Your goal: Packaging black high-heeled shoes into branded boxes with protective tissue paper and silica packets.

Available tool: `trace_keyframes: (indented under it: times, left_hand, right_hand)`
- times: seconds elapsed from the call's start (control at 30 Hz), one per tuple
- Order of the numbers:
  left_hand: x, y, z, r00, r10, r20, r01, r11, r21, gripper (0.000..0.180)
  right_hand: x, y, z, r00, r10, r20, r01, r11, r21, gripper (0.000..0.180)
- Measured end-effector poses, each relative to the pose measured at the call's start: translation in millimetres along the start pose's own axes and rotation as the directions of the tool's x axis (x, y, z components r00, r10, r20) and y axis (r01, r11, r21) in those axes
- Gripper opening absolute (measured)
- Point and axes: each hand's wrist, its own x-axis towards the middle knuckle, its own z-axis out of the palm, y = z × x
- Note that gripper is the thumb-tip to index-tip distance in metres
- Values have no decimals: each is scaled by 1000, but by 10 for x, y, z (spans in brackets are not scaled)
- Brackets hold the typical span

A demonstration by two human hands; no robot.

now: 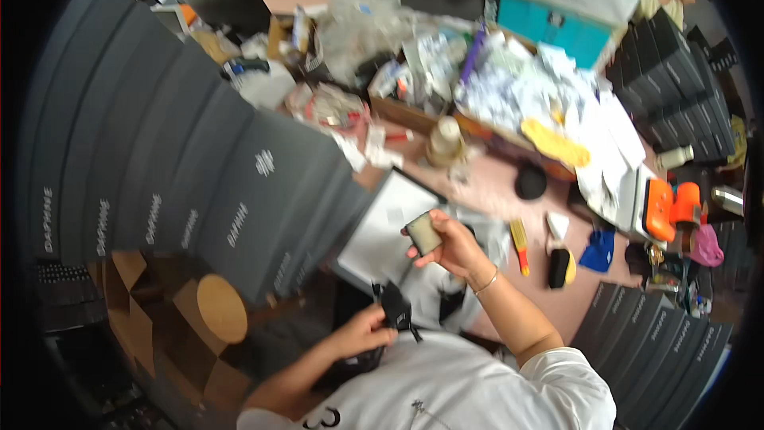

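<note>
My left hand is closed round a black item with a thin dangling strap, held low in front of my shirt. The item's kind is hard to make out, and part of it is hidden behind my hand and forearm. In my right hand is a small pale sponge-like block with a dark edge, gripped between thumb and fingers. That hand is raised over an open box with a white inside. The block and the black item are apart.
Tall stacks of dark grey boxes rise at the left, with more boxes at the lower right. On the pink table lie a yellow-and-red brush, a black brush, a blue cloth and trays of crumpled paper. Open cartons stand lower left.
</note>
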Motion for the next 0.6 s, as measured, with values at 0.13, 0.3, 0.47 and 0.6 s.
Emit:
trace_keyframes:
  times: [0.13,0.3,0.47,0.6]
  left_hand:
    - [31,93,603,992,116,-39,-108,981,161,41]
    - [63,259,1001,985,172,10,-154,854,497,35]
    - [107,248,1128,985,125,122,-174,753,635,35]
    - [139,128,1155,963,233,136,-267,756,598,35]
  right_hand:
    - [-1390,374,-150,979,-63,-192,59,998,-22,20]
    - [-2134,589,98,924,-303,-233,166,869,-467,23]
    - [-2147,637,270,887,-412,207,254,63,-965,25]
    - [-2253,680,240,872,-429,238,284,46,-958,23]
